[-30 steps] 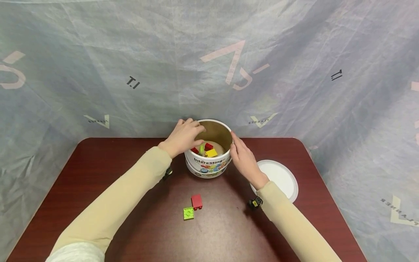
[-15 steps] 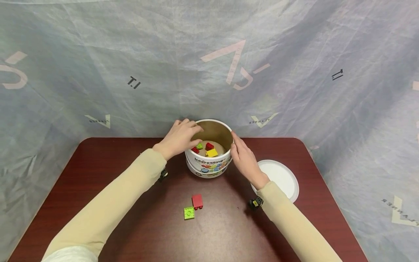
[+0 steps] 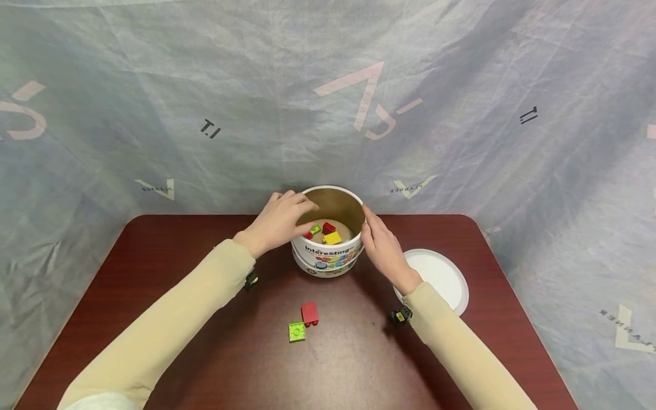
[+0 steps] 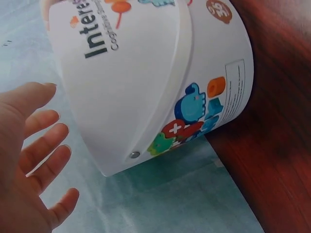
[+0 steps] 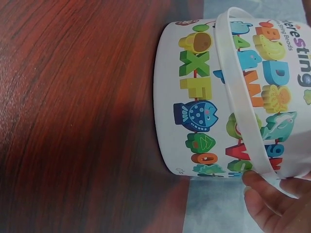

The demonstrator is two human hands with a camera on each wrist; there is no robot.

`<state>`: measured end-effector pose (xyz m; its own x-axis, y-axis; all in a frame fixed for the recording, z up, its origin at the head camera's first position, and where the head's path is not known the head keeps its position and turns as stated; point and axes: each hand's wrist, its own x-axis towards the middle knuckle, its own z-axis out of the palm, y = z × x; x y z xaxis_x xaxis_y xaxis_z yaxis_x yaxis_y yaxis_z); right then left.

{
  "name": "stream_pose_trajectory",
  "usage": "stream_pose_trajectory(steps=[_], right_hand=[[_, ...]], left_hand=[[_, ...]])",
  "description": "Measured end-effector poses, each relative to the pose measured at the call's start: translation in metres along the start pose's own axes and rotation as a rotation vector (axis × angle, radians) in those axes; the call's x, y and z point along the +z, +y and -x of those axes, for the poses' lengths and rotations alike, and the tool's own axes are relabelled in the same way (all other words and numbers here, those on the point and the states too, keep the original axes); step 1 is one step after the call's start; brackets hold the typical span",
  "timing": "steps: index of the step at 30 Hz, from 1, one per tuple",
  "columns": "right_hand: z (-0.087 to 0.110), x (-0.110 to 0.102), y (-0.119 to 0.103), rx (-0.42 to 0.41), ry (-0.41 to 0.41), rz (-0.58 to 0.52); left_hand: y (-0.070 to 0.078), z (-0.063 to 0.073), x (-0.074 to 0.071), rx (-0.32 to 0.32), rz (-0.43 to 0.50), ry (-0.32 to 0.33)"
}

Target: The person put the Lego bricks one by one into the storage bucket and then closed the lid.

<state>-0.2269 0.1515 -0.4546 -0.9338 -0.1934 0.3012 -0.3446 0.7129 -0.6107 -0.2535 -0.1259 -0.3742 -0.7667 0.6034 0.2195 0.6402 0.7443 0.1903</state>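
A white bucket (image 3: 333,257) with printed letters and shapes stands near the table's back edge, its white handle (image 5: 243,102) folded down along its side. Inside lie a yellow brick (image 3: 332,238), a green brick (image 3: 315,229) and red bricks (image 3: 329,228). My left hand (image 3: 278,221) hovers at the bucket's left rim with fingers spread and nothing between them; the left wrist view shows these fingers (image 4: 46,158) apart from the wall. Against the bucket's right side rests my right hand (image 3: 383,247), fingers extended along the rim and thumb on the wall.
A red brick (image 3: 310,313) and a flat green brick (image 3: 296,331) lie on the dark red table (image 3: 353,364) in front of the bucket. To the right is a round white lid (image 3: 441,279), partly behind my right forearm. Grey cloth (image 3: 277,114) hangs behind the table.
My left hand has let go of the green brick, which dropped flat inside the bucket. That hand has drawn slightly left; the right hand stays at the bucket.
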Motion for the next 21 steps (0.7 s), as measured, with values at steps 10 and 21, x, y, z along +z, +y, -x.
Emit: stream_pose_trajectory(steps=[10,21], right_hand=[[0.0,0.001,0.001,-0.004,0.005,0.003],[0.0,0.001,0.0,-0.001,0.001,0.006]], left_hand=[[0.014,0.032,-0.007,0.08,0.032,0.097],[0.033,0.069,-0.007,0.17,0.066,0.169]])
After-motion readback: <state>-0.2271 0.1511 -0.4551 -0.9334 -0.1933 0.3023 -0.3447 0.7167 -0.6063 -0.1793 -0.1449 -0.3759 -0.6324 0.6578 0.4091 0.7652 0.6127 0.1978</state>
